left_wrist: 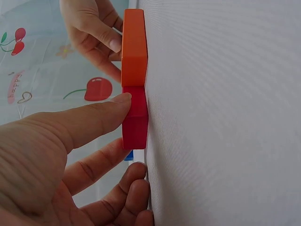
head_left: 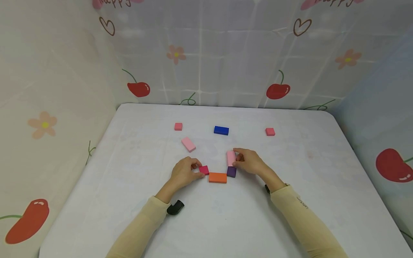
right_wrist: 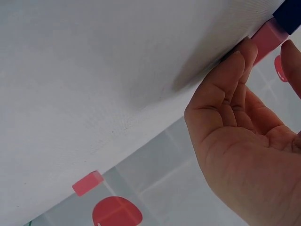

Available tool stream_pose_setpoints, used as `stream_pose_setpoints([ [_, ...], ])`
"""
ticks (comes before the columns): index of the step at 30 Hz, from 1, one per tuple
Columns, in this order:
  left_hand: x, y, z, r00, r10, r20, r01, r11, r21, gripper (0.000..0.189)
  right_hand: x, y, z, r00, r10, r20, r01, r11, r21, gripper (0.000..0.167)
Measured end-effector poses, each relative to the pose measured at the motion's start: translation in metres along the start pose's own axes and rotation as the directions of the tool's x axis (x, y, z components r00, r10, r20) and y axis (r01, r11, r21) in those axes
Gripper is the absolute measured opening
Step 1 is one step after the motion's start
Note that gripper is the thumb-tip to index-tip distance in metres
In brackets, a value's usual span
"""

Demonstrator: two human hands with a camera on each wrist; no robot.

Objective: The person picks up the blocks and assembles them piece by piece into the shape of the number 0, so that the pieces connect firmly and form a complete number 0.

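Observation:
My left hand point(head_left: 184, 172) pinches a small crimson block point(head_left: 204, 170) between thumb and forefinger. In the left wrist view the crimson block point(left_wrist: 135, 127) meets the end of an orange block point(left_wrist: 134, 52), which lies flat. At the orange block's other end sits a dark purple block point(head_left: 231, 172). A longer pink block point(head_left: 230, 158) extends away from the purple one. My right hand point(head_left: 250, 161) grips this pink block, thumb at its near end and a finger at its far end. The right wrist view shows it only partly, behind the fingers.
Another pink block point(head_left: 188, 144) lies aslant beyond my left hand. Farther back are a blue block point(head_left: 221, 130), a coral block point(head_left: 178, 126) at left and another coral block point(head_left: 270, 132) at right. A printed curtain point(head_left: 226, 71) hangs behind the white table point(head_left: 206, 222).

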State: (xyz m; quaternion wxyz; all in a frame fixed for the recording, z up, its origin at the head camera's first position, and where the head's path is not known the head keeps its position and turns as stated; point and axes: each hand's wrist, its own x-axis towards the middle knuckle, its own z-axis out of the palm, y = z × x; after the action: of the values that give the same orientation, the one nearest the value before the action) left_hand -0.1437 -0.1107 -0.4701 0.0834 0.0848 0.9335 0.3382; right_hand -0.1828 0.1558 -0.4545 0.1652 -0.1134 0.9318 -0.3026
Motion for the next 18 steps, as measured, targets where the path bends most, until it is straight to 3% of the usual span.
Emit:
stream_pose_setpoints([
  [18,0.0003,0.0000,-0.0005,1.000,-0.003,0.006,0.003,1.000,0.003,0.027,-0.0038,0.0041,-0.0060,0.999,0.049,-0.010,-0.048,0.997,0.056,0.061],
])
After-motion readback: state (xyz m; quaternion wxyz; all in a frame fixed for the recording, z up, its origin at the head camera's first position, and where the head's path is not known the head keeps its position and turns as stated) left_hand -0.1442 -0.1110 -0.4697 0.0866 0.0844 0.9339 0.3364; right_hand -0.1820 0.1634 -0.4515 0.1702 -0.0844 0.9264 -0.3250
